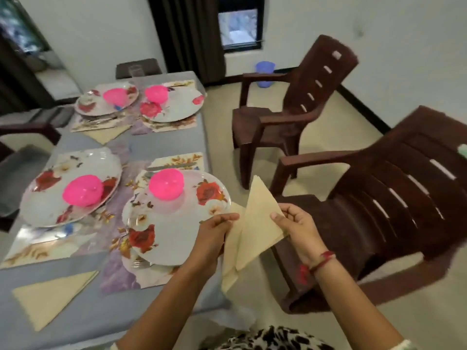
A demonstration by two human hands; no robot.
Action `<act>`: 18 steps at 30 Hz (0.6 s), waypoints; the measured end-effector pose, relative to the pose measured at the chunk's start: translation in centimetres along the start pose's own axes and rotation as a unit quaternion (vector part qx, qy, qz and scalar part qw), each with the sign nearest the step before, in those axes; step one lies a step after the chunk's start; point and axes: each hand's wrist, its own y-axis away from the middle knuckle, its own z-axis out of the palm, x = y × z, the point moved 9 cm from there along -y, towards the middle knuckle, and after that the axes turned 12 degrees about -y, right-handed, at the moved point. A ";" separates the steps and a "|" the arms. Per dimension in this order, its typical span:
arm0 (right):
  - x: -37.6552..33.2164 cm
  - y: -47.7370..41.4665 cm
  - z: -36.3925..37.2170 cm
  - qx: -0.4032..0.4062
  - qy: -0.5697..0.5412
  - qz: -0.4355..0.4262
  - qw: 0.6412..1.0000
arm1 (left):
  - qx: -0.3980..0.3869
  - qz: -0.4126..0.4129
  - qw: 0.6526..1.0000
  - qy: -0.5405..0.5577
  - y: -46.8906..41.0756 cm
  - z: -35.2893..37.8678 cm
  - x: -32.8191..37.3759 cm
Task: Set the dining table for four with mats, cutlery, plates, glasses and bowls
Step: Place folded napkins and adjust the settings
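Lower centre, the left hand (214, 233) and right hand (295, 228) each pinch the cream napkin (260, 223), seemingly creasing its triangle for the near plate (171, 231)

Probably a home dining room: laid table (161, 147) with floral plates (177, 218), plastic armchairs (379, 198), curtained window (237, 24)

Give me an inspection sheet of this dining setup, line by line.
Surface: dining table under grey cloth, four floral mats laid.
Job's things: four floral plates, each bearing a pink bowl; one glass at far end; fork and knife by the near right plate; two napkins lie on the left side.
Clutter: nothing seen.
Hands: left hand and right hand both hold folded cream napkins.
Cables: nothing seen.
Surroundings: two brown plastic chairs; blue bucket by the wall.
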 end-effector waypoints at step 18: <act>2.4 -17.6 17.9 -0.256 -0.032 0.291 0.921 | 0.195 -0.016 0.954 0.226 -9.4 -8.9 1.8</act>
